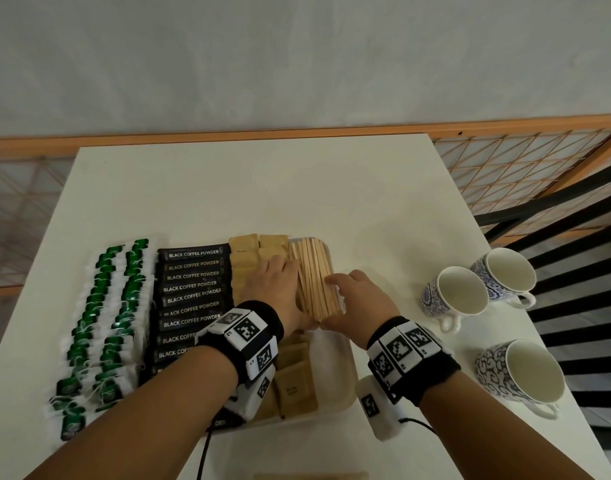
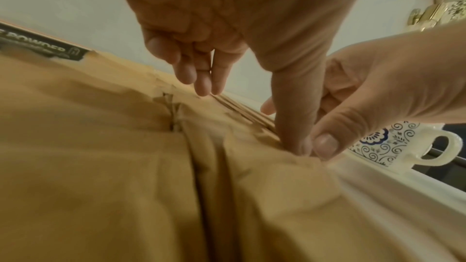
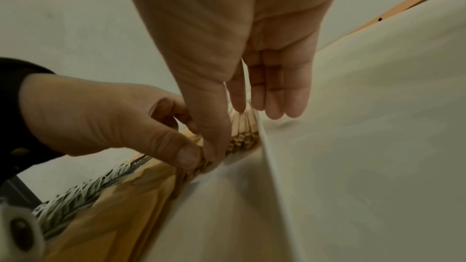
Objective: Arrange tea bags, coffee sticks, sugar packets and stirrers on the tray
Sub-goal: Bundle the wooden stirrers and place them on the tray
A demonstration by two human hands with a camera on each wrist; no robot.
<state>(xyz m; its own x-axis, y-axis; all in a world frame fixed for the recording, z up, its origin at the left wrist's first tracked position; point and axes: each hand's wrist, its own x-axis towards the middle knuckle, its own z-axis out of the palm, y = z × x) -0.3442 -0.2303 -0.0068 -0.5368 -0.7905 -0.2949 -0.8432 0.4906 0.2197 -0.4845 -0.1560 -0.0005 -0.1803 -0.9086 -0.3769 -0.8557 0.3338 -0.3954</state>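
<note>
A white tray (image 1: pixel 335 368) holds rows of green-tagged tea bags (image 1: pixel 106 306), black coffee sticks (image 1: pixel 193 285), brown sugar packets (image 1: pixel 243 258) and, at its right side, a stack of wooden stirrers (image 1: pixel 314 271). My left hand (image 1: pixel 286 289) lies along the left side of the stirrers with its fingers nearly straight. My right hand (image 1: pixel 345 299) lies along their right side, fingers straight. Both thumbs press on the near ends of the stirrers (image 3: pixel 242 138), tips touching. In the left wrist view the stirrers (image 2: pixel 242 111) run beside the sugar packets (image 2: pixel 100 146).
Three blue-patterned cups (image 1: pixel 460 292) (image 1: pixel 508 271) (image 1: pixel 526 372) stand on the white table (image 1: pixel 228 188) right of the tray. A black slatted chair (image 1: pixel 574 237) is beyond the right edge. A tan strip (image 1: pixel 311 475) shows at the near table edge.
</note>
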